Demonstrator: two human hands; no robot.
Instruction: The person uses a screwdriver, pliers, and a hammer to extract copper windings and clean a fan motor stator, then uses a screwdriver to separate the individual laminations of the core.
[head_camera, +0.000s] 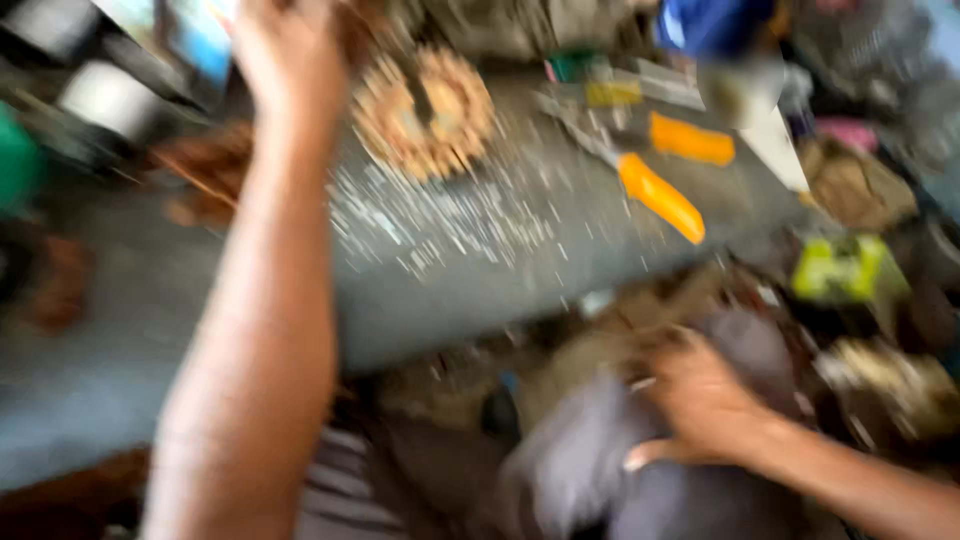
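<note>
Blurred view; left hand (290, 50) raised beside copper-wound stator (428, 110), grip indeterminate; right hand (700, 400) loosely open on grey cloth (590, 450); orange-handled tools (660, 195) lie untouched.

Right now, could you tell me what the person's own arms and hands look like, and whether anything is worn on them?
Both arms are bare as far as the blurred head view shows. The left hand and right hand wear no gloves. No sleeve, watch or band is visible on either forearm. The blur hides finer details such as rings.

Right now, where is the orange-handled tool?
The orange-handled tool lies on the grey table, right of centre in the head view, just below a second orange piece and right of the round coil.
</note>
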